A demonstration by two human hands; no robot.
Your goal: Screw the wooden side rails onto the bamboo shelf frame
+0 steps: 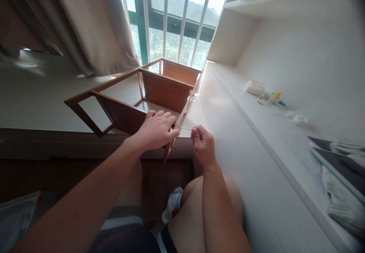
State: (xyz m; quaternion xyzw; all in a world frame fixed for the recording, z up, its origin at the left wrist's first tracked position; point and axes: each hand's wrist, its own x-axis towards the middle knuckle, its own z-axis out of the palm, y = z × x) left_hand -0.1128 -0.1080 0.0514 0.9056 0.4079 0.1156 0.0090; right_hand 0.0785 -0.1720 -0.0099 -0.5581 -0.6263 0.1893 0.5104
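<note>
A brown wooden shelf unit [168, 89] with solid panels and open side frames lies on its side on the pale window ledge. My left hand [156, 129] is closed over the edge of its nearest panel, beside the right-hand rail. From my right hand [203, 142], closed in a pinch, a thin metal hex key [185, 128] runs left to that rail. Its tip meets the wood close to my left thumb. The far end of the key is hidden inside my right fingers.
White cabinet side [239, 142] stands close on my right. Its top holds a small white box [255, 87], small coloured items [275, 97] and a dark flat object [339, 165]. A curtain [94, 28] hangs at left beside a barred window [182, 21]. A clear-fronted container [19, 215] sits lower left.
</note>
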